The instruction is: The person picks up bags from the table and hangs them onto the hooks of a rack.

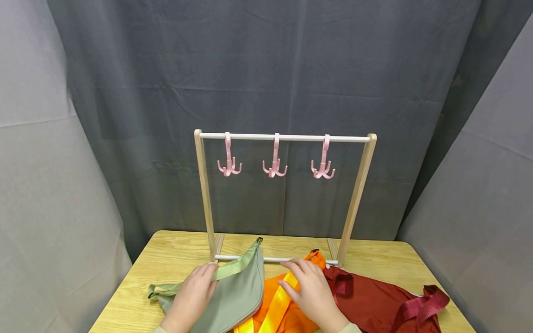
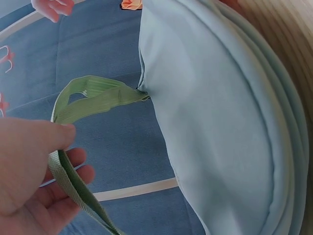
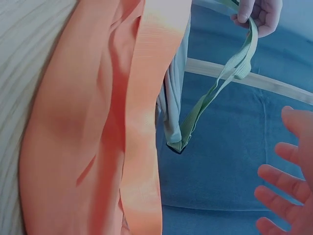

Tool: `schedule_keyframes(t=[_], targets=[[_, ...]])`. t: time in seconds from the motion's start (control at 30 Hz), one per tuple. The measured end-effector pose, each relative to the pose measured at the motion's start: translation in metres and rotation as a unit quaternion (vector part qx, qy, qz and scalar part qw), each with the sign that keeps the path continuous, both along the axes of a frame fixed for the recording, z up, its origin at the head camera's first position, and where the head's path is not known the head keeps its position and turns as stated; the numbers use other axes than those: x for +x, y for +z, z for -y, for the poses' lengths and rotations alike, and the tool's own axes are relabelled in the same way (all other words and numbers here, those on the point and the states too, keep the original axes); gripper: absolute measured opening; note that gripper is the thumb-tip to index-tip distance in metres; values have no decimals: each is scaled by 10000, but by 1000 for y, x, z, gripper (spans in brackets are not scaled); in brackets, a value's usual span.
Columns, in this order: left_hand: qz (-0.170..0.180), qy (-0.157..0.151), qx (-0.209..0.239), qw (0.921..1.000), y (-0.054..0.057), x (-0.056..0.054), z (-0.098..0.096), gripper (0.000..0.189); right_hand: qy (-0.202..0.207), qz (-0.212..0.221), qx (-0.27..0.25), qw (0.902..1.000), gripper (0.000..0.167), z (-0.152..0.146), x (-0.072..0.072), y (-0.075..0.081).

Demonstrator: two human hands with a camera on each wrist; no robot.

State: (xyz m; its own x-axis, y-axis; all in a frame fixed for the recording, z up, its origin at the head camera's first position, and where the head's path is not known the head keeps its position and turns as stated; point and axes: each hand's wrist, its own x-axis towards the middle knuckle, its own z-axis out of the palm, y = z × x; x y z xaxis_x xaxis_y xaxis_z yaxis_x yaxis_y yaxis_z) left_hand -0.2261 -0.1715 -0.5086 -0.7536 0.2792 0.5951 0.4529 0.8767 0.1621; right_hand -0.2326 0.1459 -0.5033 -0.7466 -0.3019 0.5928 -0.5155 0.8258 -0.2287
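In the head view my left hand (image 1: 192,296) pinches the light green strap (image 1: 235,268) of a sage green bag (image 1: 237,298) at the front of the table. The left wrist view has the strap (image 2: 93,95) between thumb and fingers, lifted off the bag's body (image 2: 210,122). Over an orange bag (image 1: 269,290) with a yellow-orange strap (image 1: 280,303), my right hand (image 1: 311,293) holds its fingers spread. In the right wrist view those fingers (image 3: 281,178) are apart from the orange bag (image 3: 83,142) and grip nothing.
A dark red bag (image 1: 374,298) lies on the right of the wooden table (image 1: 179,245). Behind the bags stands a rack with a white top rail (image 1: 254,136) and wooden posts (image 1: 358,194). Three pink hooks (image 1: 275,162) hang from it. Grey curtains (image 1: 266,69) surround the table.
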Motion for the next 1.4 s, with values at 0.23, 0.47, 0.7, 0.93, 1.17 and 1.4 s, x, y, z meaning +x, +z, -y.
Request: schedule_keyframes(t=[0.23, 0.47, 0.7, 0.93, 1.17, 1.4], targets=[[-91, -32, 2, 10000, 3, 0, -2, 37, 56, 134, -83, 9999, 46, 9, -3, 2], [-263, -147, 42, 9995, 7, 0, -7, 37, 223, -2, -164, 9996, 48, 16, -4, 4], [-390, -197, 31, 9990, 11, 0, -9, 40, 381, -234, -204, 9988, 45, 25, -8, 8], [-342, -280, -10, 9990, 16, 3, -14, 42, 418, -284, -1, 9987, 43, 36, -13, 8], [-286, -251, -90, 9992, 17, 3, -17, 43, 543, -519, 147, 9971, 47, 43, -17, 7], [-390, -275, -161, 9987, 19, 4, -19, 46, 722, -387, 221, 9964, 50, 51, -17, 11]])
